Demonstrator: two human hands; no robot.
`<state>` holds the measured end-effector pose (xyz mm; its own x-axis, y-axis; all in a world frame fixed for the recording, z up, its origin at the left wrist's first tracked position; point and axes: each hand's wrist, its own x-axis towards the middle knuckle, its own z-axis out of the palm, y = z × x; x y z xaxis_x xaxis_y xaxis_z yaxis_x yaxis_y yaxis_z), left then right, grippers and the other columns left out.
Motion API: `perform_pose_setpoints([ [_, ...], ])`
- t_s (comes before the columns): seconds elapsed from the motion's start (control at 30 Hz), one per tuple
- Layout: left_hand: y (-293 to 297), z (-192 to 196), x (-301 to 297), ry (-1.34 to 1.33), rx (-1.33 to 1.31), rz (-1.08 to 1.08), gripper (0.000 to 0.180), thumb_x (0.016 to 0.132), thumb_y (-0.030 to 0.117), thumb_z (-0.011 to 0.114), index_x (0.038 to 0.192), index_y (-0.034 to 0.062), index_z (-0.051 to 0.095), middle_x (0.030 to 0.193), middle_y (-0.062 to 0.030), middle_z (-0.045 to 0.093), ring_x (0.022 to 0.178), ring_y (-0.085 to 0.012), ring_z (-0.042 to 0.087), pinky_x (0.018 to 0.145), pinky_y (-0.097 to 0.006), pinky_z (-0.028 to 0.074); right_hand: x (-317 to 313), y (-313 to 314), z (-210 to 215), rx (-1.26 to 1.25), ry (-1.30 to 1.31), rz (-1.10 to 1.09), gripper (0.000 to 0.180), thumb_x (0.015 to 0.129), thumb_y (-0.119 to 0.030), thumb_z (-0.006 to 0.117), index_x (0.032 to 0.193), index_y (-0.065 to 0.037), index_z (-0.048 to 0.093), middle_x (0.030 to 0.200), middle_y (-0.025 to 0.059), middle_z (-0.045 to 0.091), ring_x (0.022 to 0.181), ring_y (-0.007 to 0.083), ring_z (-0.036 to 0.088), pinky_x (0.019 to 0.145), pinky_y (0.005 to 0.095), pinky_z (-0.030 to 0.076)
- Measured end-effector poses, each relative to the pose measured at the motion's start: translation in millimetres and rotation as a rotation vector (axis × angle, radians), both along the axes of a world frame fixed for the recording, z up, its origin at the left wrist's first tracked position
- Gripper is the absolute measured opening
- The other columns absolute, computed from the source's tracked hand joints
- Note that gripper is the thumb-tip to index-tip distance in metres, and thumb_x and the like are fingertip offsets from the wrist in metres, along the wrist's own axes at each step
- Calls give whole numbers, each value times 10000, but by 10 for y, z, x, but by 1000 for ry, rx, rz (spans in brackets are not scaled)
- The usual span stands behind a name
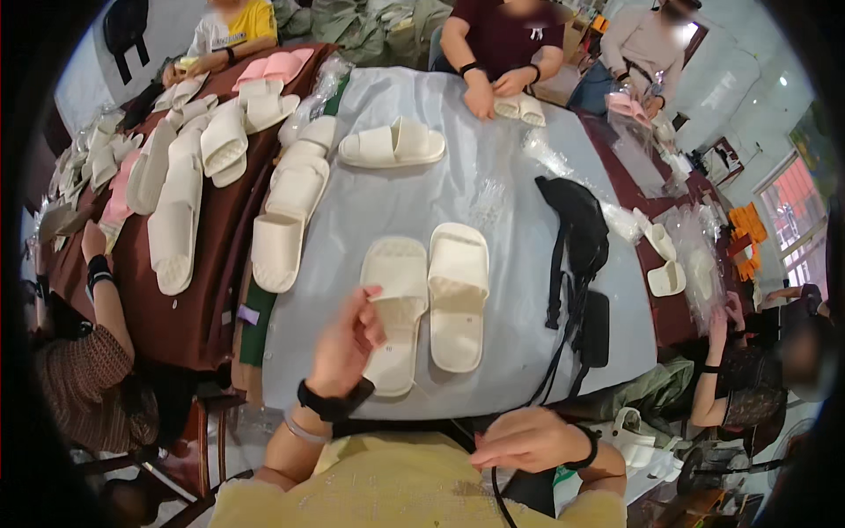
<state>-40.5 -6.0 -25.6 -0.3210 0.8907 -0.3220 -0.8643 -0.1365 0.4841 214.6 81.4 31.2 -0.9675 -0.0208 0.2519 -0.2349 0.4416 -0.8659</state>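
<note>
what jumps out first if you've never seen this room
A pair of cream slippers lies side by side on the grey table cover, the left hand raised beside them. Rows of cream slippers line the brown table at left, and a black strap bag lies at right.

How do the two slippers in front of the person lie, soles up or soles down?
Soles down. Both slippers show their straps and footbeds, side by side on the grey table; the left hand touches the left one.

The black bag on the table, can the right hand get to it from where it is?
Probably yes. The right hand hangs low at the table's near edge, and the black bag lies just ahead on that same side, its straps trailing toward the hand. Nothing stands between them; the cream slippers lie off to the left.
</note>
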Motion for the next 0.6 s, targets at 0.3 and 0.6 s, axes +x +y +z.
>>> perform_pose_setpoints([
  [0.3,-178,88,229,387,-139,-28,253,970,233,385,966,27,533,632,40,387,504,-56,307,464,-192,261,-171,384,4,-274,-268,-269,217,870,-20,547,1079,7,596,888,81,665,823,134,630,736,256,483],
  [0.6,-420,-83,386,429,-254,-141,277,949,202,395,1010,-20,550,640,9,452,506,-79,356,477,-205,298,-347,445,-381,-649,-118,-605,250,884,1,516,1130,37,542,1004,136,641,905,188,627,803,283,494],
])
